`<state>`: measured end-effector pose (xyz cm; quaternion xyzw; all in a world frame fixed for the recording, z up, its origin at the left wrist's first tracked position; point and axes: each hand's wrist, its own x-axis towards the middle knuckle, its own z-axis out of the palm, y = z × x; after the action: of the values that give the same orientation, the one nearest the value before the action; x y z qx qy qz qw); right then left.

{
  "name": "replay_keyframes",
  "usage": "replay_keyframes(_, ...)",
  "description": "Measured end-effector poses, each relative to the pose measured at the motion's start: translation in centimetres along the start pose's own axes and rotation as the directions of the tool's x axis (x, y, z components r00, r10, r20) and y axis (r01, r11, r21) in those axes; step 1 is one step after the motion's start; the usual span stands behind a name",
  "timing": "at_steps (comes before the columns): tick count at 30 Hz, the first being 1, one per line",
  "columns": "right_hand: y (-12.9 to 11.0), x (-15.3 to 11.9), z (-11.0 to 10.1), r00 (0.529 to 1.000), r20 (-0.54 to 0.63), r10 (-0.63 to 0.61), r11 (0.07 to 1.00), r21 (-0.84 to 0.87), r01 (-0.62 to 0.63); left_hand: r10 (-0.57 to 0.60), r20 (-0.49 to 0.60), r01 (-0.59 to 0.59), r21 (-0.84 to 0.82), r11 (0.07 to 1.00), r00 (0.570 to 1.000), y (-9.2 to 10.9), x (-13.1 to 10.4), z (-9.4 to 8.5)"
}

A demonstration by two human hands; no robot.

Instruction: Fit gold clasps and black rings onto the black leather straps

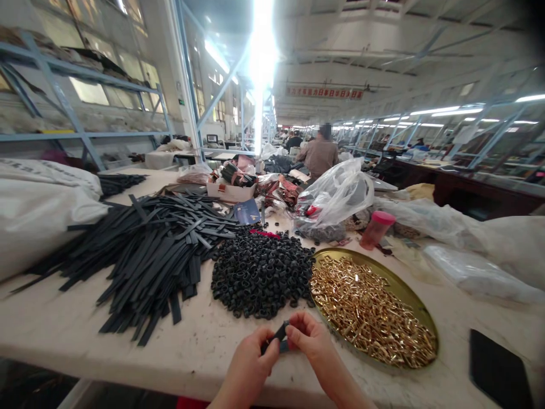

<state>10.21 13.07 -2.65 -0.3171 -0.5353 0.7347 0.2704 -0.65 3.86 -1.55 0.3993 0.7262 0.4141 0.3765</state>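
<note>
At the table's front edge, my left hand [251, 360] pinches a short black strip [280, 333] between thumb and fingers. My right hand [313, 343] has its fingertips closed on the strip's other end, close to the left. Whether a small loop sits on the strip there is hidden by the fingers. Just beyond the hands lies a heap of small black loops [261, 275]. A round gold-coloured tray [419, 281] stands to the right of them, holding many small gold metal buckles [368, 309]. Long black strips [162, 255] are piled at the left.
A black phone-like slab [498, 363] lies at the right edge. Farther back are a pink-lidded jar [377, 230], a clear plastic bag [336, 196], a blue card [247, 212] and a white box [230, 192]. A white sack [42, 216] is at far left. A person [321, 153] sits ahead.
</note>
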Motion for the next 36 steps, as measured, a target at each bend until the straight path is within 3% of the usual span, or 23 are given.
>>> replay_keyframes(5,0.4,-0.2,0.2,0.999,0.029,0.016,0.999,-0.040,-0.014,-0.027,0.097,0.023,0.033,0.999,0.995,0.3,-0.2,-1.1)
replay_keyframes(17,1.1,-1.1,1.1,0.990,0.050,0.129,0.975,0.176,-0.136,0.088,0.004,-0.088,-0.002,0.996,0.996,0.9,-1.0,-0.7)
replay_keyframes(21,1.3,-1.3,1.3,0.996,-0.004,0.091,0.985,0.145,-0.090,0.112,0.077,-0.105,-0.092,0.990,0.991,0.9,-1.2,-1.0)
replay_keyframes(27,1.2,-2.2,1.8,0.994,0.074,0.083,0.992,0.092,-0.090,0.074,0.099,-0.050,-0.220,0.974,0.992,0.5,-1.8,-1.2)
replay_keyframes(32,0.6,-3.3,1.7,0.989,0.072,0.132,0.950,0.274,-0.146,0.011,0.044,-0.006,-0.105,0.994,0.999,0.1,-2.3,-1.3)
replay_keyframes(36,0.7,-4.1,1.6,0.943,0.205,0.261,0.904,0.290,-0.313,-0.001,0.031,0.000,0.027,1.000,1.000,0.2,-3.1,-1.5)
